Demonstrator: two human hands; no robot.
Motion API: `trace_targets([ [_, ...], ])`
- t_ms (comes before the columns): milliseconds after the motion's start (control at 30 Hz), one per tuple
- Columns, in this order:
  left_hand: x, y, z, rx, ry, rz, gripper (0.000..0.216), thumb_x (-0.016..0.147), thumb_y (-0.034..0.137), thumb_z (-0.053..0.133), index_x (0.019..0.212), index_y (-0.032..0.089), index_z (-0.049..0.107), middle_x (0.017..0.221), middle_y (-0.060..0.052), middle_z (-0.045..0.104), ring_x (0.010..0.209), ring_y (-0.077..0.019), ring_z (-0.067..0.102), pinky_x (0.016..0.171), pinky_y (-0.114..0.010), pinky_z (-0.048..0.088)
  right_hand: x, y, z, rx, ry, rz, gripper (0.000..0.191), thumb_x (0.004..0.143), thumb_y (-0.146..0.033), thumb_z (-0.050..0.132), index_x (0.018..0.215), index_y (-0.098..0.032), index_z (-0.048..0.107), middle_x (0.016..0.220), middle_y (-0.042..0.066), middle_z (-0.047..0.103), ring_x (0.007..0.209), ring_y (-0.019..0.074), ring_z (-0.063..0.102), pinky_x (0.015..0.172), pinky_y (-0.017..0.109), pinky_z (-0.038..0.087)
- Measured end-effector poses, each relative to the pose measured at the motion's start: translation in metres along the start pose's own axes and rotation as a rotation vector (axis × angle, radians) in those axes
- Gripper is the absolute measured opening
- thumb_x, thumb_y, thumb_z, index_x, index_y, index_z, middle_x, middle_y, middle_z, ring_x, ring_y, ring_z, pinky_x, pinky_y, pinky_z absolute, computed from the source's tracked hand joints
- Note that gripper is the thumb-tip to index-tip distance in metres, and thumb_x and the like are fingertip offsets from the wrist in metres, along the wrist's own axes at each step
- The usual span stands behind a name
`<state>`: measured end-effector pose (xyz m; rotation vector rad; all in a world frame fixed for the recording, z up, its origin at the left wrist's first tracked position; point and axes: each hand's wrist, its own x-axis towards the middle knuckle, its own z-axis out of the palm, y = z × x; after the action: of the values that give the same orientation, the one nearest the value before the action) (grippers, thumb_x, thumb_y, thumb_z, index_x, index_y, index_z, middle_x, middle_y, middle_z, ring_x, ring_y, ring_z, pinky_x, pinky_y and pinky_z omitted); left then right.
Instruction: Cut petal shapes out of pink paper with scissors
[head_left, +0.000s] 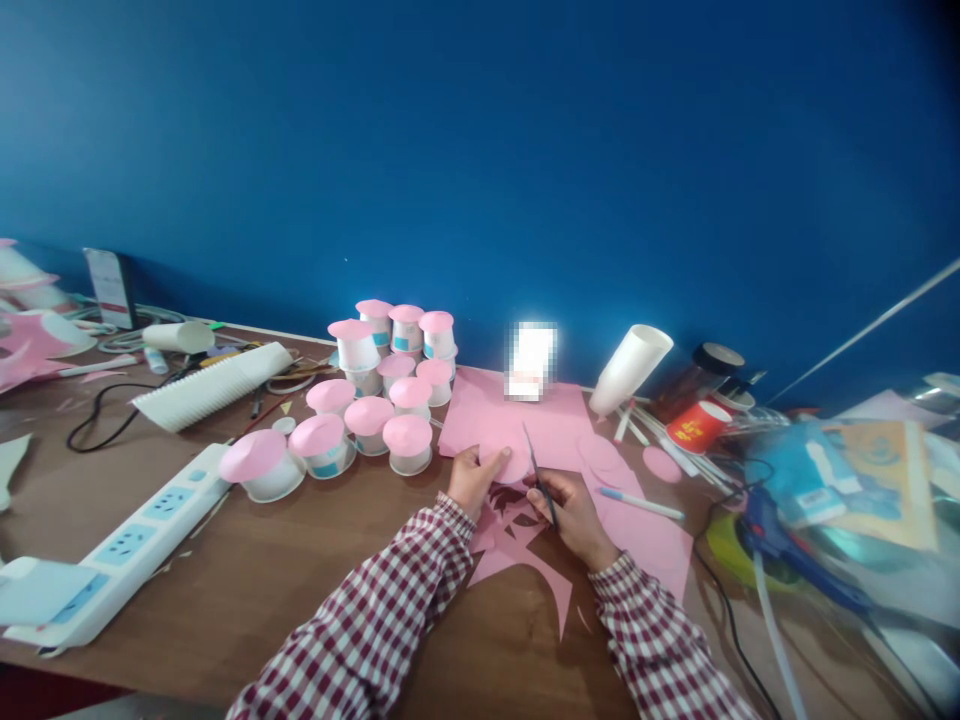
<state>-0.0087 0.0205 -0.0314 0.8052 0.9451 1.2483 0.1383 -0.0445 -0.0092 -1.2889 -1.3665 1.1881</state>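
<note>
My left hand pinches a rounded piece of pink paper with the thumb on top. Closed around a dark pair of scissors is my right hand; the blades point away from me, just right of the paper piece. Below both hands lie pink paper offcuts with curved cut edges. Behind them a large pink sheet rests flat on the table. More pink paper and cut circles lie to the right, with a capped pen across the paper.
Several upturned paper cups topped with pink discs stand to the left. A power strip and a stack of white cups lie farther left. Rightward are another cup stack, a red cup and a blue glue gun. A blue wall rises behind.
</note>
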Motion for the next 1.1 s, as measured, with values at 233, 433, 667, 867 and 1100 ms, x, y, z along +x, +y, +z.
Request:
trace_targets([
  [233, 0.0001, -0.0012, -0.0006, -0.003, 0.019, -0.019, 0.035, 0.058, 0.039, 0.076, 0.072, 0.009, 0.067, 0.065, -0.006, 0.066, 0.059, -0.0150, 0.059, 0.056, -0.026, 0.048, 0.0005, 0.0039, -0.0021, -0.057, 0.015, -0.014, 0.034, 0.077, -0.043, 0.062, 0.096, -0.014, 0.064, 0.075, 0.004, 0.065, 0.065, 0.0173, 0.062, 0.054, 0.026, 0.052],
  [433, 0.0012, -0.0025, -0.0013, 0.002, 0.010, 0.005, 0.034, 0.060, 0.039, 0.075, 0.074, 0.008, 0.068, 0.065, -0.006, 0.066, 0.061, -0.0154, 0.059, 0.057, -0.026, 0.048, 0.0005, 0.0039, -0.0028, -0.092, 0.027, -0.039, 0.036, 0.076, -0.045, 0.062, 0.094, -0.014, 0.065, 0.072, 0.004, 0.065, 0.063, 0.0162, 0.060, 0.053, 0.025, 0.051],
  [667, 0.0011, -0.0023, -0.0002, -0.006, 0.022, 0.010, 0.035, 0.059, 0.039, 0.076, 0.075, 0.008, 0.068, 0.067, -0.007, 0.066, 0.062, -0.0153, 0.059, 0.058, -0.026, 0.048, 0.0010, 0.0065, -0.0031, -0.083, 0.014, -0.026, 0.031, 0.078, -0.041, 0.062, 0.094, -0.015, 0.064, 0.070, 0.002, 0.063, 0.062, 0.0152, 0.059, 0.054, 0.025, 0.051],
  [867, 0.0008, -0.0020, -0.0008, 0.004, 0.022, 0.006, 0.037, 0.060, 0.039, 0.076, 0.077, 0.007, 0.069, 0.067, -0.008, 0.066, 0.063, -0.0161, 0.060, 0.059, -0.027, 0.049, 0.0007, 0.0068, -0.0033, -0.099, 0.015, -0.026, 0.032, 0.078, -0.041, 0.061, 0.094, -0.014, 0.063, 0.071, 0.003, 0.063, 0.063, 0.0152, 0.059, 0.055, 0.025, 0.051],
  [1100, 0.0013, -0.0013, 0.0001, -0.005, 0.045, -0.007, 0.038, 0.058, 0.039, 0.076, 0.076, 0.007, 0.068, 0.069, -0.008, 0.067, 0.061, -0.0153, 0.059, 0.057, -0.027, 0.049, 0.0006, 0.0041, -0.0027, -0.116, 0.022, -0.035, 0.031, 0.078, -0.041, 0.061, 0.094, -0.014, 0.064, 0.069, 0.002, 0.063, 0.060, 0.0151, 0.058, 0.054, 0.025, 0.049],
])
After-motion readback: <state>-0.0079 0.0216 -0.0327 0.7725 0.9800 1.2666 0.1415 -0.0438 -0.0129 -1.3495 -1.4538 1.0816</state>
